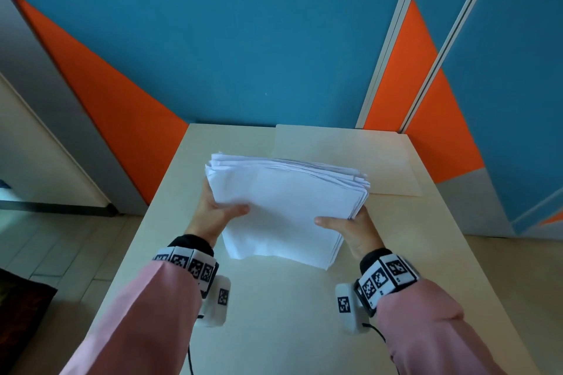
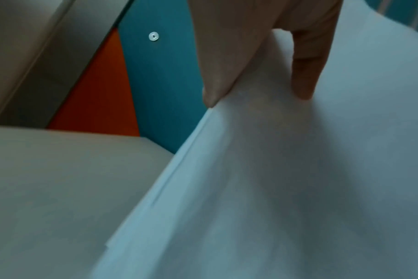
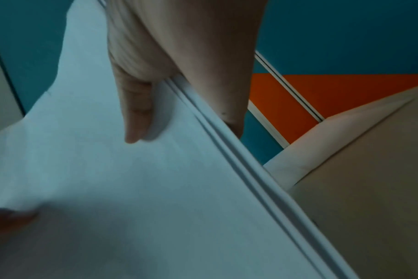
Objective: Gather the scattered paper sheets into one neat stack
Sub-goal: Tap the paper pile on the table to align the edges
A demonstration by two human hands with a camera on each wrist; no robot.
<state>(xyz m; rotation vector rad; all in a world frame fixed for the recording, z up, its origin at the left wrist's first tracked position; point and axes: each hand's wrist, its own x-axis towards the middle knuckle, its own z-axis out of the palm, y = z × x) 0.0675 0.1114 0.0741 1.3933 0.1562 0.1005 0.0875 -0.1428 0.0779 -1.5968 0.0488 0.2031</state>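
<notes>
A stack of white paper (image 1: 283, 207) sits in the middle of the head view, held above a pale table (image 1: 274, 313) by both hands. The left hand (image 1: 214, 216) grips the stack's left edge, thumb on the top sheet and the other fingers hidden under the paper. The right hand (image 1: 350, 228) grips the right edge the same way, thumb lying across the top sheet near the lower right corner. No container shows in any view.

The stack's long axis runs from the lower centre of the frame toward the upper centre, turned slightly so the far end leans toward the upper left. Its far end is raised and fanned: the sheet edges there are uneven, with several corners sticking out at the upper left and upper right. The near edge droops toward the table.

In the left wrist view the paper (image 2: 298, 188) fills the right half, with the left hand (image 2: 263, 47) pinching its edge at the top. In the right wrist view the right hand (image 3: 179, 56) clamps the layered edge of the paper (image 3: 131, 188).

A cream sheet or folder (image 1: 350, 155) lies flat on the table behind the stack, toward the upper right. Pink sleeves (image 1: 146, 313) and marker wristbands (image 1: 189, 262) cover the forearms.
</notes>
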